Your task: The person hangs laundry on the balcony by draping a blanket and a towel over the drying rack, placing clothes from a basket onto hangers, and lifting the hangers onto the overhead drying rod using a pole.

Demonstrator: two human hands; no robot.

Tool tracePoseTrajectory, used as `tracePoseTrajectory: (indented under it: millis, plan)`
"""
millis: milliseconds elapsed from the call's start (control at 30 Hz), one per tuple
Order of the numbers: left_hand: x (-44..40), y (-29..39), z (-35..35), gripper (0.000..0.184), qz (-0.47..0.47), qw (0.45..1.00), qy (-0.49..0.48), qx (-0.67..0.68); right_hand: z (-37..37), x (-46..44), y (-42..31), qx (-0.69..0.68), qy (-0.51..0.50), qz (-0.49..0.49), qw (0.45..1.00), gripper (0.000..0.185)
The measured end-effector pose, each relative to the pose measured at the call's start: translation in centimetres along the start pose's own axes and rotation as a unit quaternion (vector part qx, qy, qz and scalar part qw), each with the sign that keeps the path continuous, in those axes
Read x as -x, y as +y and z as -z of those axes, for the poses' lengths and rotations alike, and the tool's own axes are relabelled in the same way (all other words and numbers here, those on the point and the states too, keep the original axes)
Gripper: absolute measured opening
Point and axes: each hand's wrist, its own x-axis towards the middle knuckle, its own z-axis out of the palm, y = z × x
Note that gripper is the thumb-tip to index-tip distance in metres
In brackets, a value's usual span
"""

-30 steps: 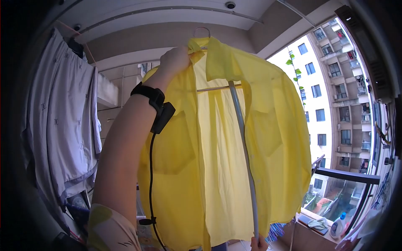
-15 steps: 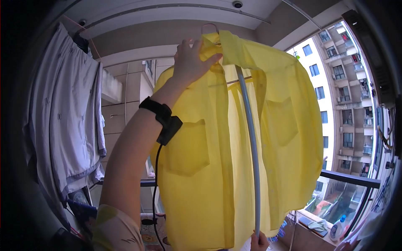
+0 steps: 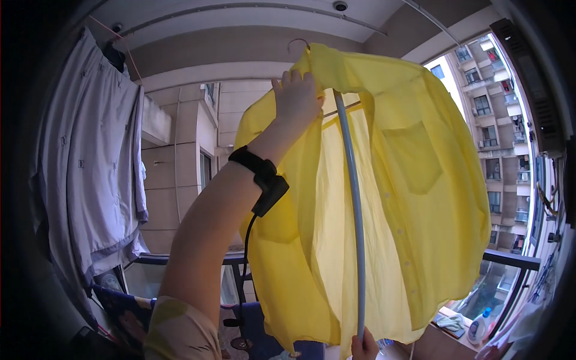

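Note:
A yellow button-up shirt (image 3: 444, 222) hangs open at the front on a clothes hanger (image 3: 298, 41), whose hook curves out above the collar. Inside the shirt opening rises a long grey-blue pole (image 3: 354, 180), its top hidden behind the collar. My left hand (image 3: 297, 96) is raised to the shirt's collar on the left side, with its fingers curled on the fabric. Down at the bottom, my right hand (image 3: 364, 346) is wrapped round the lower part of the pole. A black strap with a cabled device (image 3: 264, 180) sits on my left wrist.
At the left hangs a pale grey-purple curtain (image 3: 90, 162). Ceiling rails (image 3: 240, 8) run overhead. A dark railing (image 3: 510, 259) crosses the right, with buildings beyond. A bottle (image 3: 479, 327) and a cloth (image 3: 451, 322) stand on a ledge at lower right.
My left hand has moved right and slightly down, its fingers now closed on the collar. The shirt has swung rightward and opened wider. The hanger hook has turned; the pole has shifted slightly left.

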Motion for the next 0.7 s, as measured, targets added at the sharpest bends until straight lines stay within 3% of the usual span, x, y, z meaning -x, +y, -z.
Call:
tracePoseTrajectory:
  millis: [100, 167, 200, 267, 400, 467, 500, 567, 600, 700]
  plan:
    - [-0.1, -0.6, -1.5, 0.032, -0.012, 0.999, -0.009, -0.049, 0.0, -0.5, -0.1, -0.01, 0.007, -0.029, 1.0, 0.029]
    - [0.8, -0.6, -1.5, 0.022, 0.01, 0.996, 0.025, 0.09, -0.6, -1.0, -1.2, -0.067, 0.026, -0.115, 0.991, 0.027]
    - [1.1, -0.2, -1.3, 0.022, 0.011, 0.995, 0.024, 0.092, -0.7, -1.4, -1.7, -0.065, 0.027, -0.116, 0.991, 0.027]
    - [1.7, 0.8, -0.6, 0.012, 0.05, 0.969, -0.121, 0.209, -1.2, -2.0, -2.4, -0.064, 0.02, -0.121, 0.99, 0.025]
    - [4.7, 2.2, 0.0, 0.013, 0.004, 0.965, -0.143, 0.219, -2.5, -2.5, -0.3, -0.014, -0.001, -0.084, 0.996, 0.026]
    - [5.8, 2.0, -0.3, 0.03, -0.065, 0.929, -0.24, 0.276, -3.0, -2.7, -2.2, -0.141, 0.047, -0.118, 0.982, 0.026]
    - [7.0, 2.2, -0.4, 0.03, -0.063, 0.929, -0.241, 0.274, -3.0, -2.9, -1.9, -0.141, 0.044, -0.119, 0.982, 0.026]
    - [10.6, 3.2, 0.7, 0.05, -0.194, 0.958, -0.011, 0.213, -2.6, -3.9, -0.9, -0.093, 0.03, -0.119, 0.988, 0.031]
    - [12.9, 3.5, 1.9, 0.055, -0.19, 0.94, -0.065, 0.275, -3.0, -4.8, -0.7, -0.191, 0.013, -0.11, 0.975, 0.028]
    - [21.8, 5.4, 8.9, 0.064, -0.159, 0.843, -0.22, 0.465, -3.1, -7.5, -1.5, -0.215, -0.016, -0.109, 0.97, 0.031]
